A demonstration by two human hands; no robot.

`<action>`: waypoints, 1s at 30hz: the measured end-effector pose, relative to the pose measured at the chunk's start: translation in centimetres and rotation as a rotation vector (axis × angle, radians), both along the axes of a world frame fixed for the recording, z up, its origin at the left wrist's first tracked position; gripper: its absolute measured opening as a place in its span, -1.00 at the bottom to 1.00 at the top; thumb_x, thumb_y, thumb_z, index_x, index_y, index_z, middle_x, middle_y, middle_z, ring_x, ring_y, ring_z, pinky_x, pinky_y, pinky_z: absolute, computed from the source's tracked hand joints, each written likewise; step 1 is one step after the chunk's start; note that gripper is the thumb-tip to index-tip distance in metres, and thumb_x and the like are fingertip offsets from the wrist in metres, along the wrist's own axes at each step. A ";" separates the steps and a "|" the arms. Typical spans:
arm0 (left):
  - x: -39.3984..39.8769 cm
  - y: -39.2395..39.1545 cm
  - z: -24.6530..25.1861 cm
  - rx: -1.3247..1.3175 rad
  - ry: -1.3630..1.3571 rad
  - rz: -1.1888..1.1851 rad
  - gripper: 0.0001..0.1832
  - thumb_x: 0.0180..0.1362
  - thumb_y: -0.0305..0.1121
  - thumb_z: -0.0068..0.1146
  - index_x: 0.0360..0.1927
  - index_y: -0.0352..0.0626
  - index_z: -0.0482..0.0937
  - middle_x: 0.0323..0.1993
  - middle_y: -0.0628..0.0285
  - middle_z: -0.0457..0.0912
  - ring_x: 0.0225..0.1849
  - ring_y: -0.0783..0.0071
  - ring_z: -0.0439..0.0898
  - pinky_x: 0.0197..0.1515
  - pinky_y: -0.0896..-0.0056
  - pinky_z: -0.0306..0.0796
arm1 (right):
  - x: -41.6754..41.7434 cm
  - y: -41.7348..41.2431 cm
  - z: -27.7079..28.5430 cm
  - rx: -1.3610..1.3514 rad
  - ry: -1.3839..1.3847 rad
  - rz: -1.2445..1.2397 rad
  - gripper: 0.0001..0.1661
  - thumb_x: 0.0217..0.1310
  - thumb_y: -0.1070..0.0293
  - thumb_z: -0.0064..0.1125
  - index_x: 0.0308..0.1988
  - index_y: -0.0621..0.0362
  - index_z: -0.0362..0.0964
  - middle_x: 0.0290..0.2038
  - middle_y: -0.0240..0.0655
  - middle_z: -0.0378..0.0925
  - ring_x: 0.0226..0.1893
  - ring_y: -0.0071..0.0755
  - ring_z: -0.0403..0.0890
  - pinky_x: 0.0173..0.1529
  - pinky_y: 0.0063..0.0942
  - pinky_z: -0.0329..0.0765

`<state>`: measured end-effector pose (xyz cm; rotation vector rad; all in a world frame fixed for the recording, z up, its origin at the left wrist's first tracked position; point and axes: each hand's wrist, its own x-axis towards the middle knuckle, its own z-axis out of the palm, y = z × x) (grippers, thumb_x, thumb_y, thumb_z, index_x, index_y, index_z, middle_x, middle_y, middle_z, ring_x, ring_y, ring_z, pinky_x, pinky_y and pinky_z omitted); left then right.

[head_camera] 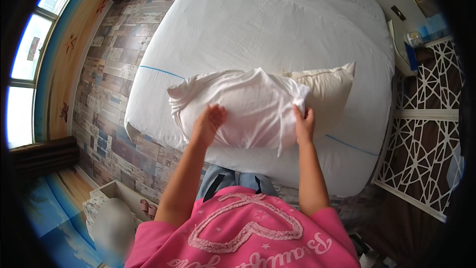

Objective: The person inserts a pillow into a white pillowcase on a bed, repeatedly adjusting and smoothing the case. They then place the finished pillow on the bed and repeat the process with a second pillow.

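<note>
A cream pillow (329,85) lies crosswise on the bed with a white pillowcase (249,108) drawn over much of it. The pillow's right end sticks out bare from the case's bunched mouth. My right hand (305,123) pinches the edge of that mouth between thumb and fingers. Over the left part of the case is my left hand (210,124), blurred, its fingers loosely bent and no cloth visible in its grasp. Loose fabric bunches at the case's left end. Beneath the pillow spreads a white bed sheet (267,29), crossed by a blue line at both sides.
Bedding lies rumpled at the bed's far end. White lattice panels (420,149) stand along the right side, near a small bedside table (401,50). Patchwork plank flooring (115,78) runs along the left, below windows (31,48). An open white drawer or box (126,195) is at lower left.
</note>
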<state>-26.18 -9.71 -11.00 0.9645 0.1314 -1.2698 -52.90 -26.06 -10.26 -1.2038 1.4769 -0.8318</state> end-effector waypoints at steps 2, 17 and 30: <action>-2.5 1.1 -1.4 0.141 0.046 -0.108 -0.65 0.31 -0.12 -0.13 -0.11 -0.19 0.50 -0.20 0.18 0.61 -0.17 0.36 0.58 -0.02 0.31 0.44 | 1.7 1.7 -0.6 0.094 -0.010 0.008 -0.45 -0.04 0.10 0.39 -0.22 0.32 0.41 -0.29 -0.26 0.52 -0.31 -0.47 0.48 -0.23 -0.47 0.44; -7.5 3.1 -9.5 0.441 0.429 0.001 0.08 0.03 0.37 -0.03 0.36 -0.21 -0.15 0.32 -0.15 0.05 0.33 0.00 0.10 0.32 0.04 0.08 | -4.3 -3.5 -5.8 0.118 -0.048 -0.159 -0.60 0.20 0.34 0.11 0.01 0.27 0.35 -0.04 -0.24 0.46 -0.07 -0.37 0.45 0.03 -0.41 0.37; -6.0 0.2 -6.5 0.409 0.173 0.438 -0.33 0.16 0.09 0.07 0.17 -0.20 0.28 0.02 0.11 0.50 0.03 0.21 0.49 0.06 0.15 0.41 | 3.6 3.8 4.2 0.584 -0.666 0.176 -0.44 0.33 0.13 -0.04 0.12 0.35 0.22 0.03 -0.15 0.44 -0.02 -0.27 0.52 0.05 -0.34 0.49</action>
